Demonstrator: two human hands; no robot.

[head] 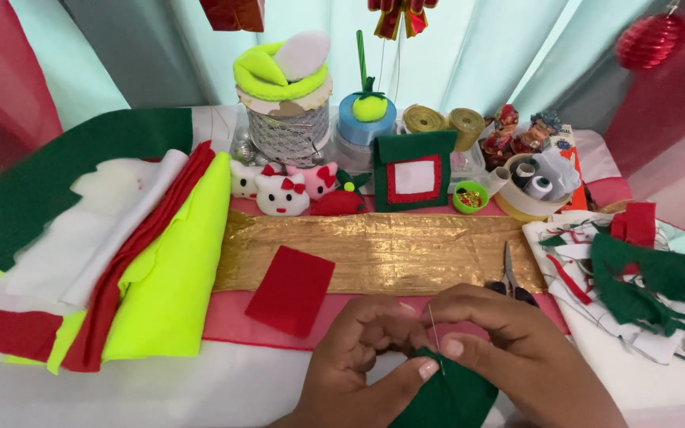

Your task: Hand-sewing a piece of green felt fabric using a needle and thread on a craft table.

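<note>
- The left hand (358,349) is closed, and its grip pinches the upper edge of a dark green felt piece (447,396) at the bottom centre of the view.
- The right hand (509,345) is also closed; its thumb and first finger hold a thin metal needle (434,337), which stands almost upright just above the green felt.
- The two hands touch each other over the felt, near the front edge of the table (160,388).
- A flat red felt rectangle (290,289) lies just left of the hands, partly on a shiny gold fabric strip (406,250).
- Small scissors with dark handles (510,277) lie on the gold strip, just behind the right hand.
- On the left is a stack of felt sheets in green, white, red and neon yellow (160,277).
- On the right lies a heap of green and red felt scraps (636,277).
</note>
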